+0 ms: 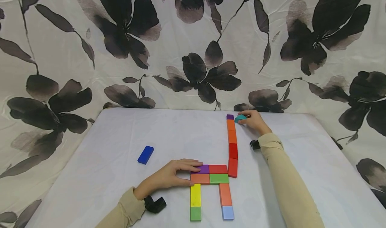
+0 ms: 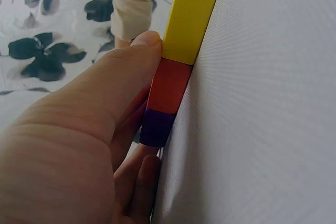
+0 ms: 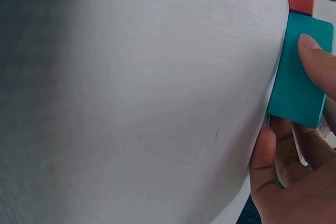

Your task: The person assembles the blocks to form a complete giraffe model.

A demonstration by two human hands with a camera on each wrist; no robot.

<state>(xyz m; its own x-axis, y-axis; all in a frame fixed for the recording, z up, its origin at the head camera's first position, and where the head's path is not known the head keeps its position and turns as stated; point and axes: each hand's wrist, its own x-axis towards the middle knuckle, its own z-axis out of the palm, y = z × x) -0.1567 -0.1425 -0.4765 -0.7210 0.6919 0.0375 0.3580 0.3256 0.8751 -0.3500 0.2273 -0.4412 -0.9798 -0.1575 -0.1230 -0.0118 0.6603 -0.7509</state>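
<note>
At the table's far side my right hand (image 1: 254,122) pinches a teal block (image 3: 302,69) between thumb and fingers. The teal block is beside the purple block (image 1: 230,117) that tops a column of orange blocks (image 1: 231,136) and red blocks (image 1: 233,151). My left hand (image 1: 169,176) rests on the left end of the block body, fingers extended over a purple block (image 1: 205,169) and thumb by the orange block (image 1: 200,178) and yellow block (image 2: 194,14). A red block (image 1: 218,169) and a green block (image 1: 219,178) complete that body.
Below the body, a light green block (image 1: 195,214) ends the left leg; an orange block (image 1: 225,194) and light blue block (image 1: 228,213) form the right one. A loose blue block (image 1: 145,155) lies left on the white tabletop (image 1: 99,174). Floral cloth (image 1: 169,37) hangs behind.
</note>
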